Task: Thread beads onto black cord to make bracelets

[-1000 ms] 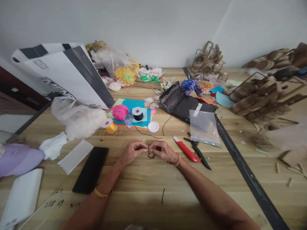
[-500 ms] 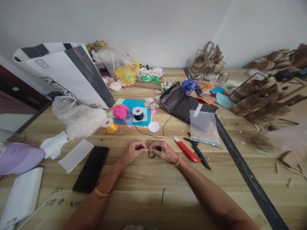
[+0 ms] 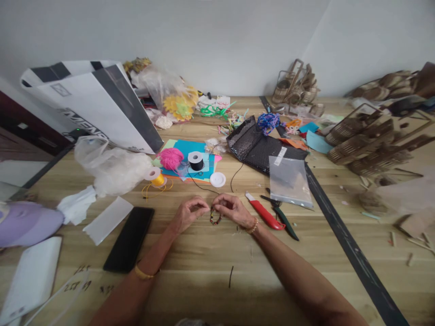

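At left, the left hand's (image 3: 190,213) fingertips are drawn together, though whether anything is gripped can't be told. Now the beads (image 3: 215,222), well in from the table's (image 3: 190,267) far edge, are shown as a fuller loop than before, pinched by the right hand (image 3: 233,209), its knuckles slightly raised.

Near the middle of the frame, my right hand (image 3: 234,211) pinches a loop of dark and coloured beads (image 3: 215,221) over the desk (image 3: 200,290). My left hand (image 3: 189,214) is just beside it; whether its fingertips touch the loop, I can't tell. A red-handled knife (image 3: 267,214) lies right of centre, a black phone (image 3: 129,240) lower left.
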A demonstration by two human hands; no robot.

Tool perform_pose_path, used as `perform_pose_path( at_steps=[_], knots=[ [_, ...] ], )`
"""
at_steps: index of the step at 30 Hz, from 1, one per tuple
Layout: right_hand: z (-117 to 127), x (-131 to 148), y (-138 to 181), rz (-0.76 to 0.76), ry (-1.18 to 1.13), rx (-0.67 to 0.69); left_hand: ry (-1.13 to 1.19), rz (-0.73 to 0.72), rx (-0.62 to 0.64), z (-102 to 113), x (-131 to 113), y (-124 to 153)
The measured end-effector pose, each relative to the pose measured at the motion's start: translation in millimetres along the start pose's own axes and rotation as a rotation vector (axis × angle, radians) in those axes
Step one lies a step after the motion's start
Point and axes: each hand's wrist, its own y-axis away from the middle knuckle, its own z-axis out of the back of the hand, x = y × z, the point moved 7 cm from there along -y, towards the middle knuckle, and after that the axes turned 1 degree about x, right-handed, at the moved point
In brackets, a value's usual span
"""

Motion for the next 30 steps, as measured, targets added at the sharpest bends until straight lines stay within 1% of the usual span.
perform_pose_path(
  at_steps=[2,6,9,14,17,20,24,27,30],
  knots=[
    [1,-2,0,-0.02,-0.051,0.017,-0.001,-0.008,-0.024,1,-2,0],
    [-4,-7,1,-0.056,-0.171,0.11,-0.001,-0.01,-0.052,1,-6,1],
    [-6,-10,1,-0.076,-0.178,0.136,-0.011,-0.031,-0.067,0,-10,0],
    [-5,-9,0,-0.082,-0.119,0.107,-0.029,-0.044,-0.072,-3,-11,0],
    [-5,-7,-1,-0.072,-0.081,0.082,-0.049,-0.021,-0.075,-3,-10,0],
    [0,-6,-1,-0.052,-0.022,0.011,-0.079,0.018,-0.091,2,-4,1],
    [8,-7,-2,-0.009,0.096,-0.101,-0.135,0.06,-0.106,15,7,1],
    [11,-10,-2,0.001,0.165,-0.134,-0.208,0.065,-0.053,23,8,1],
    [10,-12,-2,0.011,0.187,-0.127,-0.269,0.035,0.031,26,3,1]
  ],
)
